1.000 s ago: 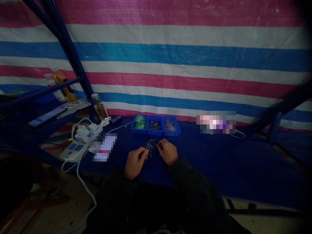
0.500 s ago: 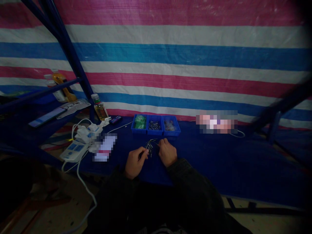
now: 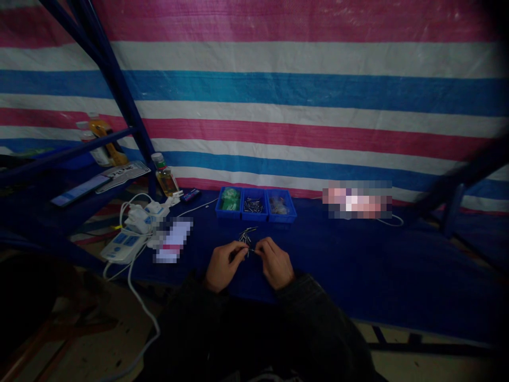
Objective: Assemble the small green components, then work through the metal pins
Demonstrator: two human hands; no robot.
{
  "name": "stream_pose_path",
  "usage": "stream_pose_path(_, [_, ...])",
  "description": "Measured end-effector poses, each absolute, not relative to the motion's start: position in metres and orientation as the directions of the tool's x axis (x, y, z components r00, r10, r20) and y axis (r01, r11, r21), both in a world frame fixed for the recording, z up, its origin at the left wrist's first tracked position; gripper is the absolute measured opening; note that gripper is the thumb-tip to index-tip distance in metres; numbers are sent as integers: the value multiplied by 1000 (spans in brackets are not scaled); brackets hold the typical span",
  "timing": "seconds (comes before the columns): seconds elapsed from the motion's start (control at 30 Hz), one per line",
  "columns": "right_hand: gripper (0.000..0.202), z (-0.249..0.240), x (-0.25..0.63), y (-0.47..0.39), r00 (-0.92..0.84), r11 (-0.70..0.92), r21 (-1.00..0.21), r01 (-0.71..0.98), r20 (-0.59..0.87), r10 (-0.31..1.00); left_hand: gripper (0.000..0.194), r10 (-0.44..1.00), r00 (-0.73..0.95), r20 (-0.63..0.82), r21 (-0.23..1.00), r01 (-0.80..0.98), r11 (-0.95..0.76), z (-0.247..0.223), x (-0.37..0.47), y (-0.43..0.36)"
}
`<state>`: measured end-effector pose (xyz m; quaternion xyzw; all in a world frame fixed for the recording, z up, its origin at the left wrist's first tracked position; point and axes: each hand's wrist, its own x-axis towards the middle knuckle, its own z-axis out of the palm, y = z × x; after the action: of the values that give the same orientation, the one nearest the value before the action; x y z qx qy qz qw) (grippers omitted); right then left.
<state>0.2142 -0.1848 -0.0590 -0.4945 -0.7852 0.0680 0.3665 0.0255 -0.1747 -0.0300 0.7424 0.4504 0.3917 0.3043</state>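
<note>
My left hand (image 3: 225, 265) and my right hand (image 3: 276, 263) meet fingertip to fingertip over the blue tabletop. Each is closed in a pinch, and a small dark pin-like piece (image 3: 252, 250) bridges the gap between them. Its exact kind is too small to make out. Just beyond the fingers lies a loose pile of thin black-and-silver pieces (image 3: 248, 232), partly hidden by my left fingertips. Behind it stand three joined blue bins: the left bin (image 3: 228, 214) holds green plastic, the middle bin (image 3: 254, 216) similar short pieces, the right bin (image 3: 282, 217) clear small items.
On the left are a power strip (image 3: 124, 248) with white plugs and cables, a blurred-out phone-like item (image 3: 174, 241) and a drink bottle (image 3: 165, 176). A pixelated object (image 3: 356, 203) lies at the back right. Blue metal posts (image 3: 127, 106) frame the striped sheet (image 3: 302, 90).
My right hand has come down and nearer to me from the pile's right side. Its fingertips now meet my left ones at the small piece. The view has shifted slightly.
</note>
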Motion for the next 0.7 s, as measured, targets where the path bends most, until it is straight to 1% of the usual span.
stream_pose_path(0.2, [17, -53, 215, -187, -244, 537, -498, 681, 537, 807, 25, 892, 342, 295, 786, 444, -430, -27, 26, -175])
stream_pose_path(0.33, [15, -56, 214, -189, -261, 568, -508, 647, 553, 791, 24, 891, 341, 298, 788, 439, -432, -27, 26, -175])
stream_pose_path(0.57, [20, -60, 213, -189, -230, 596, -516, 615, 605, 762, 23, 880, 380, 284, 784, 436, -441, -29, 27, -175])
stream_pose_path(0.7, [22, -58, 213, -190, -246, 608, -519, 601, 603, 759, 22, 869, 407, 283, 781, 428, -455, -26, 28, -177])
